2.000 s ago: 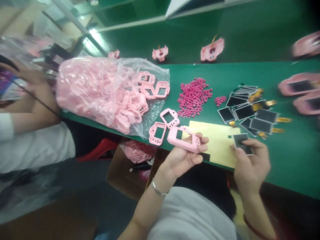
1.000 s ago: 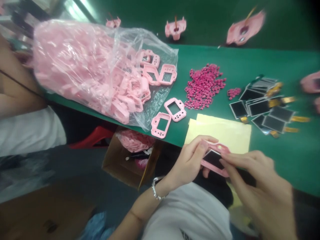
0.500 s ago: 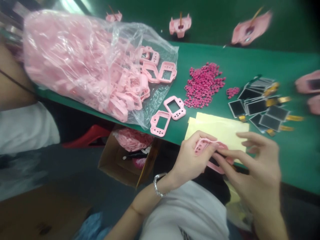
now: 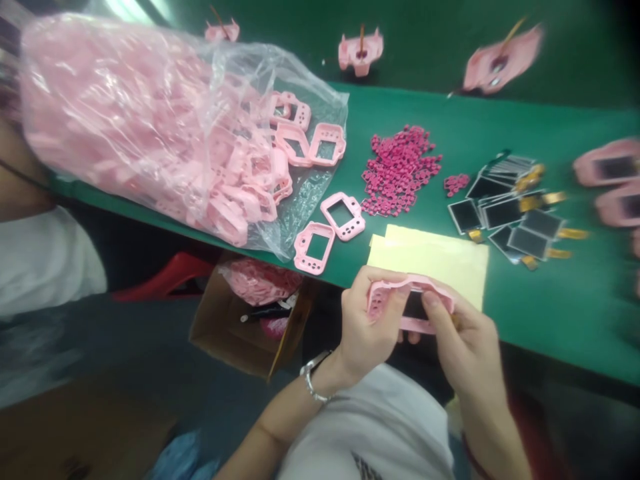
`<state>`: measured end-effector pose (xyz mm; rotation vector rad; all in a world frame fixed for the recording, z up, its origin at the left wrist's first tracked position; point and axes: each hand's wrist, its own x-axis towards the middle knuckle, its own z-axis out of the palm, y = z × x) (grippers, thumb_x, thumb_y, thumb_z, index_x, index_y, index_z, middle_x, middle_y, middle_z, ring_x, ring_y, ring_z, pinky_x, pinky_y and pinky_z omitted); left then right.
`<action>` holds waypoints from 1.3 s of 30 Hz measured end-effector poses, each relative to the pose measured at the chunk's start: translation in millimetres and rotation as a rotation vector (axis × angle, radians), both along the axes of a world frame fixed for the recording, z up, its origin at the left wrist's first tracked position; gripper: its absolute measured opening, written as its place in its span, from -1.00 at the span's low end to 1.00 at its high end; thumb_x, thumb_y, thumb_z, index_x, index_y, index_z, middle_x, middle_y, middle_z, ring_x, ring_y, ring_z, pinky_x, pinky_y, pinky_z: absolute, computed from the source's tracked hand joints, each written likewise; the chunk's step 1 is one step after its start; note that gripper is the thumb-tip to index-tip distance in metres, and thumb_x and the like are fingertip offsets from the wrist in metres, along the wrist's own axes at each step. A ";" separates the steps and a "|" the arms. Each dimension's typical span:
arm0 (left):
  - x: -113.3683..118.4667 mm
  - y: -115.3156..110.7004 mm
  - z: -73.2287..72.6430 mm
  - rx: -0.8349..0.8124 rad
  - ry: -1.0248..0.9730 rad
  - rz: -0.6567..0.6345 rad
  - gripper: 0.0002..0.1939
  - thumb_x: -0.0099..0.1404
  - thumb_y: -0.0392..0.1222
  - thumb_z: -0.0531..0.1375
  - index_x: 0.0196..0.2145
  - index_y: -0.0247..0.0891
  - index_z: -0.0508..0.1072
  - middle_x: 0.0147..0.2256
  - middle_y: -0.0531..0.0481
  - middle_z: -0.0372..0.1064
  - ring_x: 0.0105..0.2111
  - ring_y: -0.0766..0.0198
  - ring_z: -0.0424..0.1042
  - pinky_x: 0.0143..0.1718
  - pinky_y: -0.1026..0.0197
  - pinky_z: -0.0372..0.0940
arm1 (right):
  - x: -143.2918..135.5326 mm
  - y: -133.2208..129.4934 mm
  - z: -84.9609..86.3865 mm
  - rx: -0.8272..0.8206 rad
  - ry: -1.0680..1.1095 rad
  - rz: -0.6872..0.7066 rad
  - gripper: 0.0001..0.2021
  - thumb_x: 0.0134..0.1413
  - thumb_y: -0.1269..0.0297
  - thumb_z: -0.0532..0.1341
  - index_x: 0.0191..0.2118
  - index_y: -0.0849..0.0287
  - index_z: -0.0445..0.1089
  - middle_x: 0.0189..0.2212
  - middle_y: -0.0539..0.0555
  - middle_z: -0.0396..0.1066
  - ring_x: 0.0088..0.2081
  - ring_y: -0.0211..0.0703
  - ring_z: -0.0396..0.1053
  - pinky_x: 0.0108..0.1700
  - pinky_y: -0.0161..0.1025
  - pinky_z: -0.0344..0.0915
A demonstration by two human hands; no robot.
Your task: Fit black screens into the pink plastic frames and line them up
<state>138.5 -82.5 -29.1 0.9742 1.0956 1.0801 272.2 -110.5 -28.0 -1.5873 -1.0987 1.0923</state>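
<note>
My left hand (image 4: 367, 337) grips one side of a pink plastic camera-shaped housing (image 4: 417, 326), thumb on its inside. Opposite it, my right hand (image 4: 467, 343) holds the other end, its thumb pressing near the window. A dark panel (image 4: 414, 305), apparently a small display screen, shows between the thumbs; a bit of orange sticks out beside the right fingers. The housing is tilted, held just above the table's near edge in front of yellow paper (image 4: 430, 257). My fingers beneath it are mostly hidden.
A clear bag (image 4: 125, 113) of pink housings lies left, two loose housings (image 4: 314, 249) beside it. Magenta button pieces (image 4: 400, 170) are heaped mid-table. Screens with orange ribbons (image 4: 505, 213) lie right, near assembled pink parts (image 4: 607, 163). Below stands a cardboard box (image 4: 220, 333). Another person's arm (image 4: 20, 173) is at left.
My right hand has moved left and closed round the housing's right end, its fingers no longer spread. The housing has turned so its window faces me more. The whole view has shifted slightly.
</note>
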 end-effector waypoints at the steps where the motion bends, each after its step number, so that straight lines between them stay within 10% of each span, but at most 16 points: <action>1: -1.4 1.7 -1.7 -0.019 -0.040 -0.020 -0.80 0.47 -0.03 0.24 -0.13 -0.21 0.44 -0.53 0.15 0.35 -0.71 0.44 0.32 -0.71 0.41 0.19 | 2.5 0.9 1.6 -0.001 -0.015 0.002 -0.67 0.36 0.01 0.24 0.03 0.09 0.59 -0.49 0.00 0.50 -0.56 -0.24 0.41 -0.54 -0.33 0.37; 11: 11.3 36.5 -31.8 0.007 -0.029 -0.117 -0.72 0.52 -0.11 0.10 0.11 -0.21 0.37 -0.55 0.15 0.35 -0.61 0.34 0.43 -0.54 0.36 0.33 | 23.0 -14.1 -40.4 0.390 -0.796 0.095 -0.79 0.29 0.37 0.31 0.01 0.19 0.52 -0.07 0.18 0.47 -0.14 -0.11 0.48 -0.06 -0.17 0.42; 17: 25.0 40.4 -42.9 0.169 0.268 -0.058 -0.76 0.52 -0.24 0.06 0.08 -0.22 0.39 -0.37 0.04 0.46 -0.58 0.36 0.44 -0.45 0.30 0.36 | 40.6 -20.9 -39.2 0.442 -0.523 0.328 -0.96 0.29 0.40 0.24 -0.17 0.16 0.43 0.00 0.21 0.40 0.07 -0.01 0.41 0.06 -0.10 0.40; 26: 23.0 42.9 -42.3 0.156 0.246 -0.071 -0.76 0.53 -0.22 0.05 0.08 -0.21 0.39 -0.46 0.10 0.40 -0.59 0.34 0.45 -0.45 0.30 0.39 | 42.7 -20.8 -46.3 0.480 -0.617 0.240 -0.78 0.27 0.36 0.30 0.02 0.13 0.44 0.05 0.21 0.38 0.16 0.05 0.33 0.21 0.02 0.31; 34: 17.6 44.6 -31.2 -0.031 0.003 -0.175 -0.78 0.51 -0.14 0.08 0.02 -0.19 0.42 -0.47 0.10 0.38 -0.64 0.35 0.40 -0.58 0.34 0.33 | 51.8 -7.2 -13.4 0.293 -0.285 -0.100 -0.96 0.29 0.23 0.32 -0.20 0.03 0.49 -0.01 0.07 0.42 0.10 -0.08 0.40 0.17 -0.10 0.29; 39: 10.3 31.1 -9.1 -0.025 -0.112 -0.284 -0.77 0.53 -0.11 0.09 0.02 -0.21 0.43 -0.55 0.16 0.28 -0.66 0.41 0.33 -0.59 0.40 0.27 | 40.1 9.8 13.6 0.285 -0.484 0.114 -0.92 0.31 0.27 0.29 -0.27 0.04 0.48 -0.04 0.01 0.43 -0.04 -0.21 0.43 0.00 -0.28 0.34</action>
